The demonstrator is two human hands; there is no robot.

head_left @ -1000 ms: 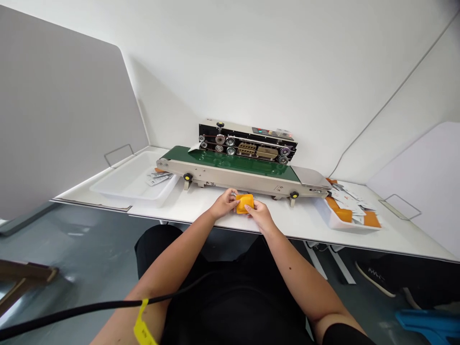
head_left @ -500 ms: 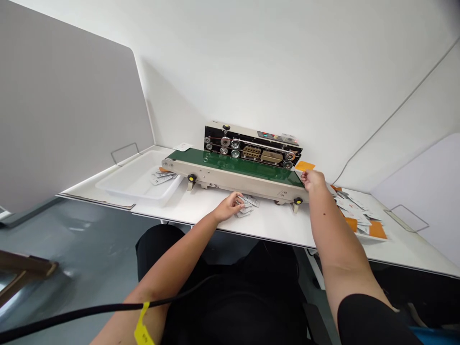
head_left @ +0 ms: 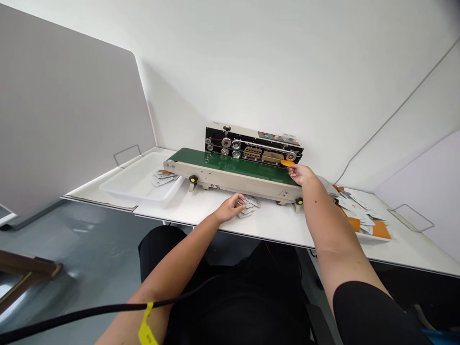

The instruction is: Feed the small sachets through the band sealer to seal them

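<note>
My right hand (head_left: pixel 300 174) pinches an orange packet (head_left: pixel 287 163) at the right end of the sealing machine (head_left: pixel 251 143), over the green conveyor belt (head_left: pixel 230 164). The packet's far side is close to the machine's rollers; whether it touches them I cannot tell. In front of the conveyor, my left hand (head_left: pixel 231 208) rests at the table's front edge with curled fingers around the left side of a few small white packets (head_left: pixel 250 206). Part of those packets is hidden behind the fingers.
At the left end of the belt stands a clear plastic tray (head_left: pixel 118 184) with several packets (head_left: pixel 163 178). A pile of white and orange packets (head_left: pixel 359 211) fills a tray on the right. A black cable (head_left: pixel 89 309) crosses my left forearm.
My right hand has moved left with the orange packet, from beyond the machine's end to its rollers. The white packet at the belt's left end has gone from there.
</note>
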